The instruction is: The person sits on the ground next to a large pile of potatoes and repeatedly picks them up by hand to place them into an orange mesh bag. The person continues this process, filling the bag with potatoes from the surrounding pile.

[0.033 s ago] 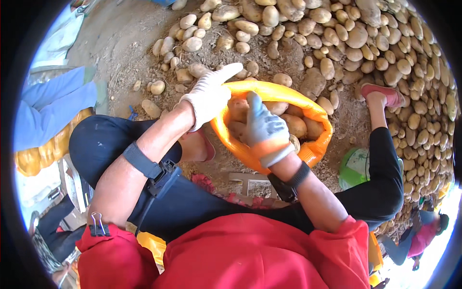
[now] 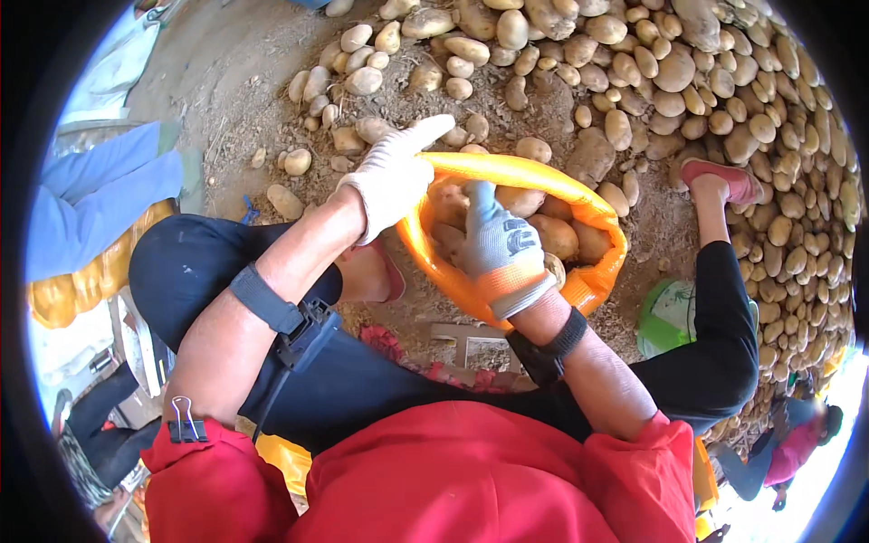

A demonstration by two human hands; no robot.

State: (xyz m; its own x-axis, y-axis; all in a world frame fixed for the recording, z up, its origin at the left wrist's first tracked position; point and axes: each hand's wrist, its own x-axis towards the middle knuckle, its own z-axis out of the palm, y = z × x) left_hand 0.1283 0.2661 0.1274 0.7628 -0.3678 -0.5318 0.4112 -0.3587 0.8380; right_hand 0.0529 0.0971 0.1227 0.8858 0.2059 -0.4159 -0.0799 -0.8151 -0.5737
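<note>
An orange mesh bag (image 2: 593, 193) stands between my legs with its mouth wide, and several potatoes (image 2: 553, 237) lie inside. At its left rim, my left hand (image 2: 396, 180) in a white glove has its lower fingers curled around the edge, while one finger stretches out toward the upper right. My right hand (image 2: 500, 244), in a grey glove with an orange band, is inside the bag's mouth over the potatoes. One of its fingers points away from me; the others are hidden beneath the hand.
A large potato heap (image 2: 765, 172) spreads along the far side and right, with loose potatoes (image 2: 364, 81) at the far left. A green and white bucket (image 2: 665, 319) stands by my right leg. People sit at the left (image 2: 109, 195) and lower right (image 2: 797, 443).
My right hand has rolled slightly within the bag's mouth. The left hand and the bag stay in place.
</note>
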